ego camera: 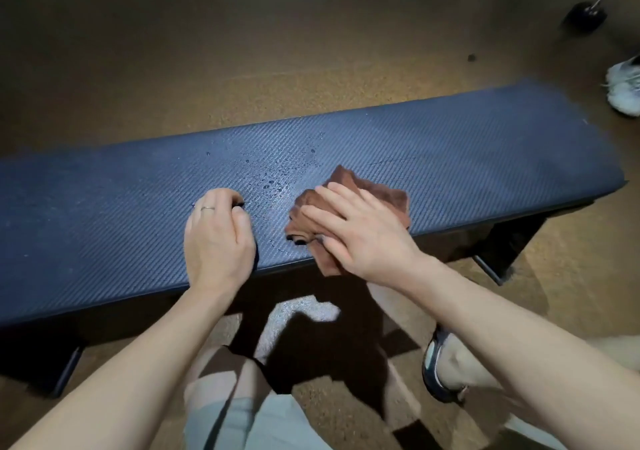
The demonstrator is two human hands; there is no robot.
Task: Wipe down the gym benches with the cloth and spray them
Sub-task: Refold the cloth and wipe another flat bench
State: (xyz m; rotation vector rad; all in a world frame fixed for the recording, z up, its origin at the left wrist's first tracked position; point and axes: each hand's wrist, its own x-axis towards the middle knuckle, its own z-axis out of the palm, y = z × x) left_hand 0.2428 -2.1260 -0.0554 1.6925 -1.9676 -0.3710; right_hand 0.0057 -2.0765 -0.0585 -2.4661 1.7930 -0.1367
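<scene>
On the wet bench (450, 152), right hand (360, 231) flat on cloth (384, 200), left hand (216, 238) curled, contents unclear, sneaker (625, 88) nearby

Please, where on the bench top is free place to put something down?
The bench has bare padding right of the brown cloth up to its end, and left of the left hand to the frame edge. The middle is crowded: both hands, the cloth under the right hand, and wet droplets between.
</scene>
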